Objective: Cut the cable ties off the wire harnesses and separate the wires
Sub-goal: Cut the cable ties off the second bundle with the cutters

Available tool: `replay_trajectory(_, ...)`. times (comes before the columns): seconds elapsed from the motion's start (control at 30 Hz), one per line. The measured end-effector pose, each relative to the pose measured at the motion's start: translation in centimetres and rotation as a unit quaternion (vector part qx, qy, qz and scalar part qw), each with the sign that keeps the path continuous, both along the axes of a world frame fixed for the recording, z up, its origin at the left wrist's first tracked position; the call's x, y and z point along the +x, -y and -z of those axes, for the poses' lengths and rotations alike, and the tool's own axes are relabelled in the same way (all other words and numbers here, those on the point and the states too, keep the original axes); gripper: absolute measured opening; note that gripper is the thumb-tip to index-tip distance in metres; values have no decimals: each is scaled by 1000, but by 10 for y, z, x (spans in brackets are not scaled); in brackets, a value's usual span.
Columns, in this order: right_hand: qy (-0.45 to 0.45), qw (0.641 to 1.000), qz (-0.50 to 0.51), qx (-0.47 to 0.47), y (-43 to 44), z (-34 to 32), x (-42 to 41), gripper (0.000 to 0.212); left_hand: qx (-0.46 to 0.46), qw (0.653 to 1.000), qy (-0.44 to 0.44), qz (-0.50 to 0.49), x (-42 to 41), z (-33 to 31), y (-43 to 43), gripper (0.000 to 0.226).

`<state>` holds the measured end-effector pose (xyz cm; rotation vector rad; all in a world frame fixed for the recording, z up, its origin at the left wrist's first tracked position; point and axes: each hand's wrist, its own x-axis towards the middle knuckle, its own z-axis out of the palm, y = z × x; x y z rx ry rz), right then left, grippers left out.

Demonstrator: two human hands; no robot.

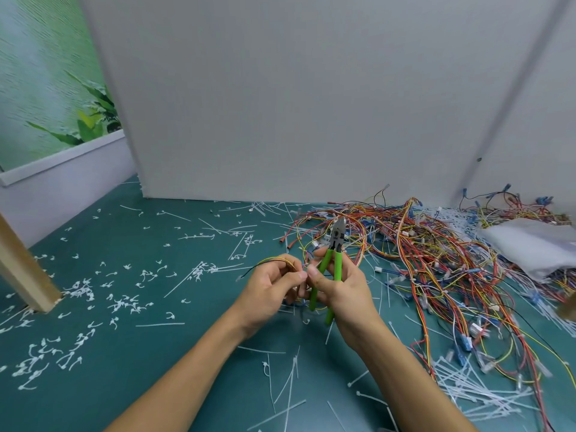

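Now, left grip (pixel 273 288) pinching wire harness (pixel 278 260), right grip (pixel 343 288) clasping green cutters (pixel 337 264), just beside

Your cutters (pixel 337 267) have green handles; your harness (pixel 280 260) shows yellow, orange, black; the wire pile (pixel 436 254) runs red, orange, yellow (blue connectors (pixel 466 342) too); white cable ties (pixel 81 289) speckle the teal tabletop (pixel 174 353).

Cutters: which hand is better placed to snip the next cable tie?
Right. The right hand grips the green-handled cutters, jaws pointing up; the left hand pinches a small wire bundle beside them, steadying it.
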<state>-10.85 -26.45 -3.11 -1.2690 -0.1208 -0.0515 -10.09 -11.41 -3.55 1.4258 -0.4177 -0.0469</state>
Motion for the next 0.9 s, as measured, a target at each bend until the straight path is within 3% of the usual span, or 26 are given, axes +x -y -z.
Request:
replay_trajectory(0.23,-8,1000,13,-25,10,-5,3,24,-8,1000,-22,2,1,2,-3,16)
replay_trajectory(0.9,-11,994,112,-11,36,-16,13,20,-96,985,-11,-143,4,-7,-13,18)
